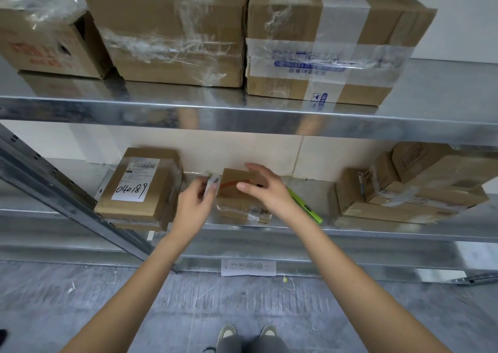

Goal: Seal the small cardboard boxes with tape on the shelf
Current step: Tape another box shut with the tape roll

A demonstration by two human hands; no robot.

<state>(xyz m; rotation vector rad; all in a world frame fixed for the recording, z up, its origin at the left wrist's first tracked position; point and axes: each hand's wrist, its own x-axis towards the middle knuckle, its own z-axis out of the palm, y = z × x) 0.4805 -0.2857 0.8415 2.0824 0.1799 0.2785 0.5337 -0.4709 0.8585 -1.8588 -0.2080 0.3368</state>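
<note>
A small cardboard box (238,204) with an orange stripe on its top sits on the middle metal shelf (350,230). My left hand (195,203) is just left of the box and grips a roll of clear tape (211,181). Over the box top hovers my right hand (265,188), fingers spread and relaxed, holding nothing. Whether a strip of tape runs from the roll onto the box is too blurred to tell.
A labelled box marked 040189 (140,188) stands left of the small box. A green utility knife (304,204) lies to its right, and further right is a pile of small boxes (409,188). Larger taped boxes (320,43) fill the upper shelf. A slanted metal brace (67,196) crosses the left side.
</note>
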